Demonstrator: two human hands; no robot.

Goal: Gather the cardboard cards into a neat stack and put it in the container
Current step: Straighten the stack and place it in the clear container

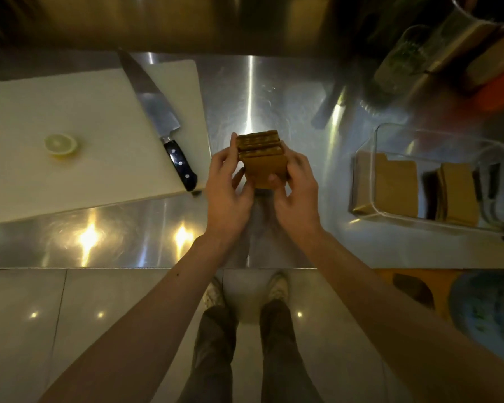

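A stack of brown cardboard cards (261, 158) is held upright above the steel counter, its upper edges uneven. My left hand (227, 190) grips the stack's left side and my right hand (296, 193) grips its right side, thumb on the front card. To the right stands a clear plastic container (364, 170) holding more cardboard cards (396, 187) in two leaning groups.
A white cutting board (79, 170) lies at the left with a halved lemon (60, 145) and a large chef's knife (160, 120) on it. Jars and blurred items crowd the back right corner. The steel counter (274, 97) ends near my feet.
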